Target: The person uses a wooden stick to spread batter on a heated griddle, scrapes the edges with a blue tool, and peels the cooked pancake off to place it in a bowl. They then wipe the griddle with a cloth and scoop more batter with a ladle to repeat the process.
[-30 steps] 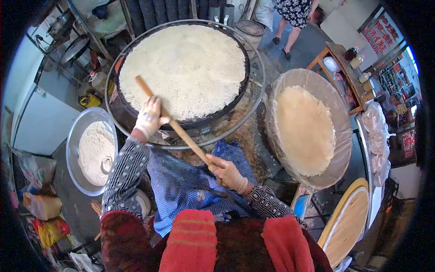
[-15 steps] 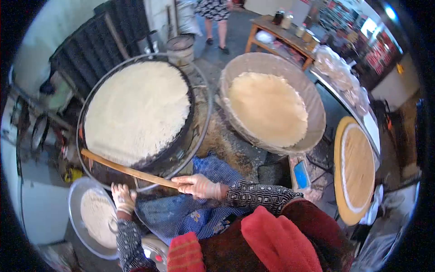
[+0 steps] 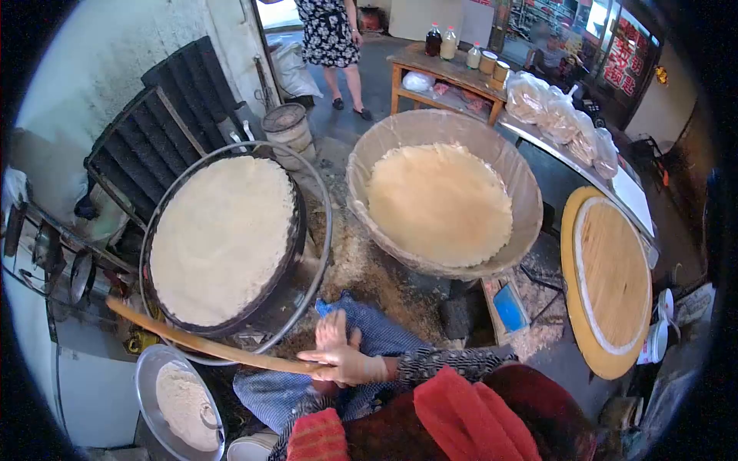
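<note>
My right hand, in a thin clear glove, is wrapped round the near end of a long flat wooden stick. The stick slants away to the left, across the near side of the metal ring. My left hand is just beyond the right, fingers stretched up over the blue checked cloth and slightly blurred. On the round black griddle lies a wide sheet of pale batter. To the right, a large cloth-lined basket holds thin round flatbreads.
A metal bowl of flour stands at the lower left. The metal ring circles the griddle. A round wooden board leans at the right. Bagged goods lie on a table behind. A person stands beyond the griddle.
My left hand has moved right from beside the flour bowl to near my right hand. The stick has lowered towards me, and the view has shifted.
</note>
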